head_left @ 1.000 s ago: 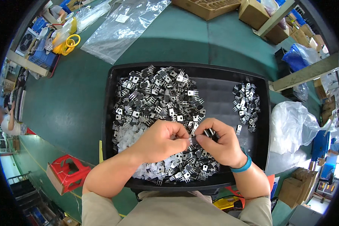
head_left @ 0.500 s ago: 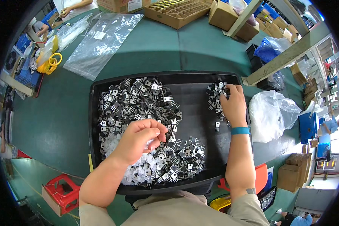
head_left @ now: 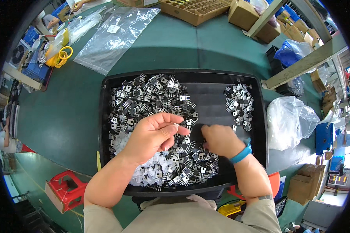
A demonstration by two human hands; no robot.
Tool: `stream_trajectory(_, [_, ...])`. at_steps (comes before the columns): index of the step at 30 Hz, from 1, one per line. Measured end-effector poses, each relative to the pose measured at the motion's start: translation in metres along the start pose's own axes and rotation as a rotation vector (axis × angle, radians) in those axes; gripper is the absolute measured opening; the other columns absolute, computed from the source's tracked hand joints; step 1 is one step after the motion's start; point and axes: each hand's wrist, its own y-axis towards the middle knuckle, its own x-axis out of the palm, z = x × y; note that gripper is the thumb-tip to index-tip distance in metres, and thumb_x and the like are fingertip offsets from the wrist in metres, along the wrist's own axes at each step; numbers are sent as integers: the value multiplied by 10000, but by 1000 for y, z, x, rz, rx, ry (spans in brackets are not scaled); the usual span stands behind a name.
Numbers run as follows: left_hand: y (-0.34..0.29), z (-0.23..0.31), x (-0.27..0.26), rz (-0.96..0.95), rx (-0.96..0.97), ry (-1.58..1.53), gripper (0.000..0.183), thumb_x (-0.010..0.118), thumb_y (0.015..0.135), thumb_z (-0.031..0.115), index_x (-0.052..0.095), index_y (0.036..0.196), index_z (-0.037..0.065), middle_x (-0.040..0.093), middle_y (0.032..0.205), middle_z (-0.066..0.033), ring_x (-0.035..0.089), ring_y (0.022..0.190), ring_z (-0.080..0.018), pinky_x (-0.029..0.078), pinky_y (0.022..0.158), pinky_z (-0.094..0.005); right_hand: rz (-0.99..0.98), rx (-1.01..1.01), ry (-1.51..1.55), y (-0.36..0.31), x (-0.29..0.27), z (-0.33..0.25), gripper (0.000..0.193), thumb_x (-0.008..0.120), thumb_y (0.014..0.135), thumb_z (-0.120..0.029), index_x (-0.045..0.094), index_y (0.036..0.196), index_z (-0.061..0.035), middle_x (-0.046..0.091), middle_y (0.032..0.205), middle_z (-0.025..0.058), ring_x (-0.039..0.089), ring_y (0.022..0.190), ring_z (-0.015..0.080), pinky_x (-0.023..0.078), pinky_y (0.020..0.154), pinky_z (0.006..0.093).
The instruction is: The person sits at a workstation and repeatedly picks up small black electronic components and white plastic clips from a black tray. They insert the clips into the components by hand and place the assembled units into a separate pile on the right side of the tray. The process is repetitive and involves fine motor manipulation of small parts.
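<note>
A black tray [head_left: 210,73] lies before me. A big heap of transistors [head_left: 151,97], with metal tabs and three legs, fills its left side. Small translucent white plastic pieces [head_left: 149,171] lie heaped at its near left. My left hand [head_left: 153,136], above the heap, pinches one small white plastic piece [head_left: 177,125] between thumb and fingers. My right hand [head_left: 223,140], with a blue wristband, is closed at the right edge of the nearer transistors [head_left: 196,163]; its fingertips are mostly hidden. A smaller group of transistors [head_left: 239,103] lies at the tray's far right.
Beyond the tray a clear plastic bag [head_left: 116,37] lies flat on the green table [head_left: 58,112]. A divided cardboard box [head_left: 194,11] stands farther back. Right of the tray are a white plastic bag [head_left: 283,124] and a metal post [head_left: 299,68]. Red stools flank the near side.
My right hand has moved left and nearer, from the far-right transistors to the nearer heap. My left hand has shifted slightly, and its white piece now shows. The whole view has shifted slightly.
</note>
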Motion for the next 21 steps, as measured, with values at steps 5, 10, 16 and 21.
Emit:
stream_trajectory(5, [1,2,-2,-15,-51,-46,147,551,935,84,599,1065,36,669,983,-196,467,527,-57,344,452,-174,-12,-51,142,2,10,-2,167,638,755,-106,574,895,-41,618,835,161,625,753,379,502,655,474])
stream_trajectory(10, [2,0,-4,-16,-53,-57,129,578,929,95,614,1021,12,673,929,-137,481,560,-53,344,446,-178,73,-46,15,-4,4,-8,109,590,766,-82,578,858,-25,605,835,163,649,707,339,530,604,424])
stream_trajectory(16, [2,1,-2,40,-95,-50,133,584,908,48,637,1022,5,644,824,-85,478,557,-58,308,441,-174,-7,12,3,-2,14,-9,228,688,751,-175,569,881,-32,607,840,156,640,722,342,516,623,435])
stream_trajectory(21, [2,2,-3,58,-114,-126,131,571,916,51,632,1025,9,649,831,-95,468,551,-58,308,440,-175,52,-48,75,-2,2,-15,176,663,756,-155,579,866,-46,614,846,136,648,722,325,522,603,422])
